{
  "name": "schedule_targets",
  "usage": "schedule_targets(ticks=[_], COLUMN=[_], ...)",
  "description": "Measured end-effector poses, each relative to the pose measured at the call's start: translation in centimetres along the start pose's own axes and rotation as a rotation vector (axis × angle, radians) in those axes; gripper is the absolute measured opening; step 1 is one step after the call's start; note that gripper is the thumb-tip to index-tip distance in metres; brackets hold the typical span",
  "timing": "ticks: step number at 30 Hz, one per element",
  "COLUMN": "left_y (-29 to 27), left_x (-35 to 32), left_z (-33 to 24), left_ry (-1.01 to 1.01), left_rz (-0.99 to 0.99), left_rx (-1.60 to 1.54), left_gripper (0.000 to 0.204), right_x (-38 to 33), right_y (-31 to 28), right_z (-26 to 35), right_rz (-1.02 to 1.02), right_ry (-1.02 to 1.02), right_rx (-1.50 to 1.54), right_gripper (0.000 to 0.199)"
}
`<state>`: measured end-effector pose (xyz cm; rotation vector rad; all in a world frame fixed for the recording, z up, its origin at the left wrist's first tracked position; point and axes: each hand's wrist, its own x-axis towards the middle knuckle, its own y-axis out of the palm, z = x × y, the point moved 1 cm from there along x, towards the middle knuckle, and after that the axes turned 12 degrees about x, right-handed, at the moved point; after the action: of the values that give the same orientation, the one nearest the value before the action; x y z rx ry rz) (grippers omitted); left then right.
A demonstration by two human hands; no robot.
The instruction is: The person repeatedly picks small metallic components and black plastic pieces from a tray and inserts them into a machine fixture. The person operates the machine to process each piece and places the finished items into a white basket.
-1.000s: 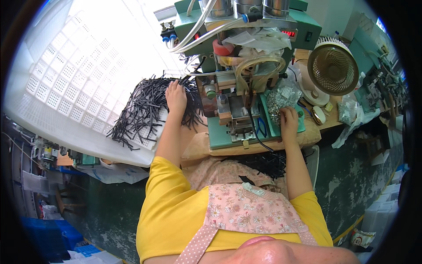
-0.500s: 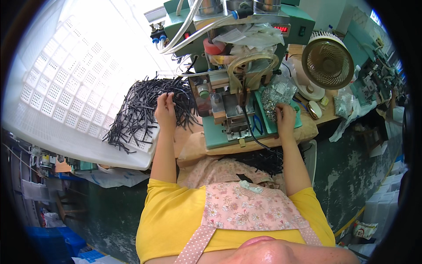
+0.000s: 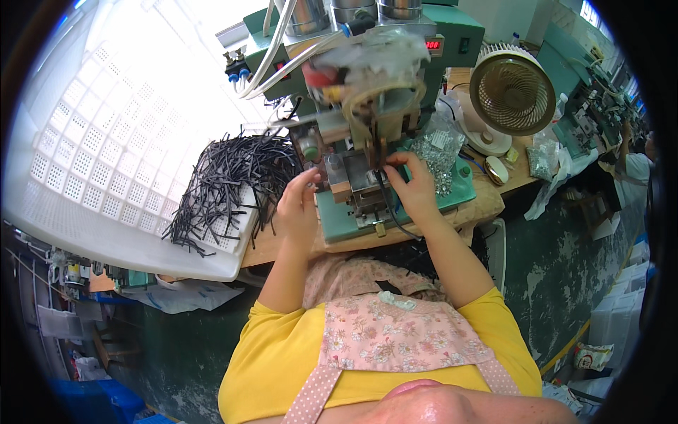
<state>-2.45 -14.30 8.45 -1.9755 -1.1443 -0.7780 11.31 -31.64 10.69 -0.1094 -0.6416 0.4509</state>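
Observation:
My left hand (image 3: 300, 201) is raised at the left side of a green bench press (image 3: 339, 226), beside the heap of short black strips (image 3: 240, 166). Its fingers are bent together, and what they may hold is too small to make out. At the press's working point, my right hand (image 3: 414, 187) pinches with thumb and forefinger; anything between the tips is hidden. A black cable (image 3: 387, 201) loops down by its fingers. Behind the right hand lies a clear bag of small silvery metal pieces (image 3: 439, 152).
A large white perforated basket (image 3: 106, 162) stands on the left, the strips spilling over its edge. To the right are a fan (image 3: 512, 90) and a small round gold-rimmed case (image 3: 496, 169). White air hoses (image 3: 272, 63) hang by the press. More black strips lie below the table edge.
My left hand has come away from the black strips toward the press. My right hand has moved left from the bag of metal pieces to the press's working point. The view has shifted slightly.

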Motion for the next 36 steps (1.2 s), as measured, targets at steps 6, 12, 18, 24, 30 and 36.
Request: schedule_targets(ticks=[6, 12, 18, 24, 30, 36], left_y=[1.2, 5.2, 5.9, 6.2, 5.3, 1.5], left_x=[-0.1, -0.7, -1.0, -1.3, -2.3, -1.2], left_z=[-5.6, -6.1, -5.3, -5.3, -4.9, 2.7], left_ry=[0.538, 0.620, 0.648, 0.614, 0.587, 0.256], left_rz=[0.021, 0.121, 0.078, 0.076, 0.096, -0.189], left_rx=[0.216, 0.141, 0.082, 0.054, 0.120, 0.270], left_gripper=[0.034, 0.027, 0.028, 0.029, 0.030, 0.025], right_x=[0.1, 0.1, -0.5, -4.9, -2.7, -2.5], right_y=[1.0, -1.9, -9.8, -10.4, -8.3, -6.2], right_z=[-0.1, -1.7, -9.0, -11.5, -13.2, -12.2], right_rz=[0.007, -0.061, -0.039, 0.201, 0.062, -0.113], right_ry=[0.149, -0.123, 0.141, 0.022, -0.016, -0.173], right_rx=[0.307, -0.062, -0.287, -0.334, -0.375, -0.413], right_gripper=[0.020, 0.020, 0.021, 0.018, 0.015, 0.016])
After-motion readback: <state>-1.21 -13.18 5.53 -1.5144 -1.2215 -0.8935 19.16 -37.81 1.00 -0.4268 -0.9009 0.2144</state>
